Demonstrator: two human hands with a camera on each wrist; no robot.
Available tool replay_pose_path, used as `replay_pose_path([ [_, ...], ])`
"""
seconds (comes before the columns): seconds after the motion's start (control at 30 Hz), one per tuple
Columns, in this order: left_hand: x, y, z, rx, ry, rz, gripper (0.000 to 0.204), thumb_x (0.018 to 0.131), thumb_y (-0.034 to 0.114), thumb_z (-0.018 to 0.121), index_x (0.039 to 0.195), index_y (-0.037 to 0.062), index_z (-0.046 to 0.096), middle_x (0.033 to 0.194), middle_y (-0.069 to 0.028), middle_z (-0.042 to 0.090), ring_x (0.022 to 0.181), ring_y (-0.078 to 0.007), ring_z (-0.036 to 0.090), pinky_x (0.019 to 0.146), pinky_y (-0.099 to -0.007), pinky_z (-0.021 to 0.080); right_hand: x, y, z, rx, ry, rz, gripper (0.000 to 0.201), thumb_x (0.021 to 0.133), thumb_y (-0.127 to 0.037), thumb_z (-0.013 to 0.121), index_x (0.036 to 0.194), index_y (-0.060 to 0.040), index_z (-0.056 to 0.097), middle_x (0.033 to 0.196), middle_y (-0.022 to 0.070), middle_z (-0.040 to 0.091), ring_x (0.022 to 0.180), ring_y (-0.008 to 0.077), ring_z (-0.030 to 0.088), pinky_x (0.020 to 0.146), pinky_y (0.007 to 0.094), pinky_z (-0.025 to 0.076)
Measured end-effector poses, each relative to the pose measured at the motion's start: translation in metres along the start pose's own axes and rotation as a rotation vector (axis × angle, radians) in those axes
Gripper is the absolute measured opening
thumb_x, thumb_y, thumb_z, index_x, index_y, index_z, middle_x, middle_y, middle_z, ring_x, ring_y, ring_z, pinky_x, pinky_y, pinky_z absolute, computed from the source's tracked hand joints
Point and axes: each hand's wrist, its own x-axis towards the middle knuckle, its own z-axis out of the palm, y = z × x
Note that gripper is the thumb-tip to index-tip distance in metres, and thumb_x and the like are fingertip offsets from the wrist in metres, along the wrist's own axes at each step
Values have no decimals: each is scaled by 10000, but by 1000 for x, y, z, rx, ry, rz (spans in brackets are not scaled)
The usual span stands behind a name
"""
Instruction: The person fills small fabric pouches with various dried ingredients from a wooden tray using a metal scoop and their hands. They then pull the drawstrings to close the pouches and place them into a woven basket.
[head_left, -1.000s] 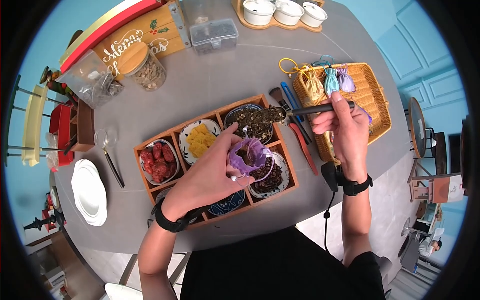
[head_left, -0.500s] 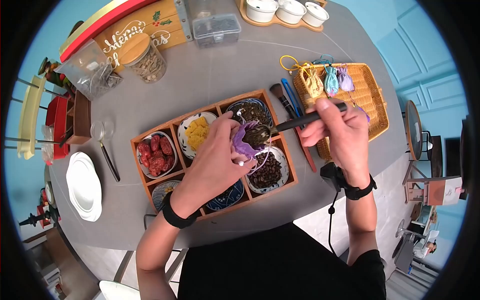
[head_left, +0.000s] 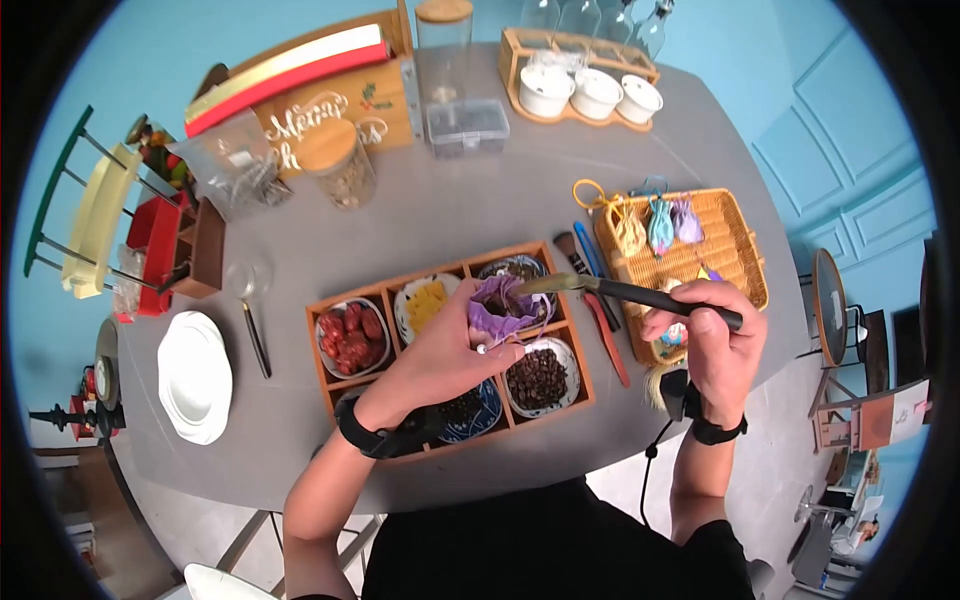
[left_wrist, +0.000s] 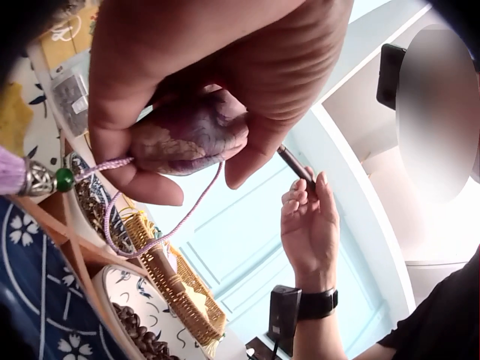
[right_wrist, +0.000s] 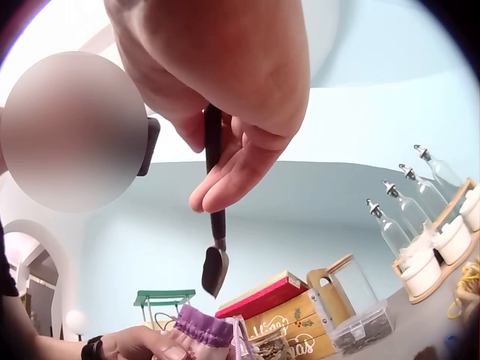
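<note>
Pouch: purple drawstring pouch held over the back-right compartments of the wooden tray, its mouth gathered open and facing up; in the left wrist view its cord loops down with a tassel and a green bead at the end.
Left hands: left hand has its fingers and thumb curled round the pouch from below and the side, gripping it closed about the body of the bag while the rim stays open.
Right hands: right hand is closed around the dark handle of a scoop, fingers wrapped over it, thumb side toward the tray; in the right wrist view the handle runs down between the fingers to the blade.
Scoop: its flat golden blade sits at the pouch mouth, just over the rim; whether anything lies on it cannot be told.
Tray: six compartments with small dishes, red dates at the left, yellow pieces next, coffee beans at the front right, dried leaves under the pouch.
Desk: grey round desk; wicker basket to the right of the tray holds small filled pouches; a white plate lies well apart at the left.
</note>
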Motion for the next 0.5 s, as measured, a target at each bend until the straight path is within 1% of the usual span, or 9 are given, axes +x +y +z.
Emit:
replay_pose_path([
  [0.07,-2,0,-5,-54,-11,-37,665,851,119,724,1390,-28,363,1180,-70,559,1004,-92,574,819,-267,512,-3,7,-3,178,164,-33,217,976,-77,547,1070,102,624,861,207,698,731,250,705,688,365,590],
  [0.1,-8,10,-8,-64,2,-61,623,860,115,713,1383,14,389,1164,-47,550,998,-73,548,787,-252,508,-6,10,-4,172,232,-48,243,997,-120,533,1077,90,627,846,192,701,707,229,699,699,346,587],
  [0.13,-14,19,-9,-64,1,-59,623,860,115,713,1383,14,389,1164,-47,550,998,-73,548,787,-252,508,-10,16,-4,171,232,-50,243,997,-120,533,1077,90,627,846,192,701,707,229,699,699,346,587],
  [0.2,-24,34,-9,-142,147,-84,567,868,85,696,1361,48,419,1124,-23,556,967,-74,553,775,-253,510,-23,28,-5,84,389,147,237,1004,-114,529,1092,79,634,834,173,704,702,215,696,703,319,581],
  [0.27,-34,43,-13,-249,162,-106,528,873,63,697,1338,50,448,1095,-3,569,949,-81,564,771,-252,513,-35,47,1,19,362,277,225,1008,-88,522,1116,75,635,854,165,713,724,191,698,701,288,569],
  [0.33,-39,46,-17,-228,209,-12,534,872,59,712,1340,46,455,1069,-1,589,923,-84,575,756,-246,510,-43,59,7,11,337,347,221,1006,-84,530,1119,73,636,859,159,716,729,179,698,710,280,565],
  [0.37,-42,46,-18,-233,207,19,519,868,68,727,1326,40,484,1066,-6,602,924,-90,583,747,-257,511,-45,67,7,9,313,345,274,1017,-160,539,1140,73,614,893,153,708,741,181,682,717,287,561],
  [0.47,-45,52,-22,-283,188,96,499,856,62,734,1304,34,518,1051,-3,606,930,-98,587,754,-275,511,-49,83,6,35,300,376,272,1015,-152,543,1158,69,611,922,153,706,770,170,680,746,280,557],
  [0.5,-48,52,-24,-297,227,100,468,853,45,720,1286,30,544,1097,-21,616,931,-108,595,758,-292,510,-52,83,6,75,304,376,269,1014,-142,543,1168,68,610,942,151,706,797,165,680,767,276,554],
])
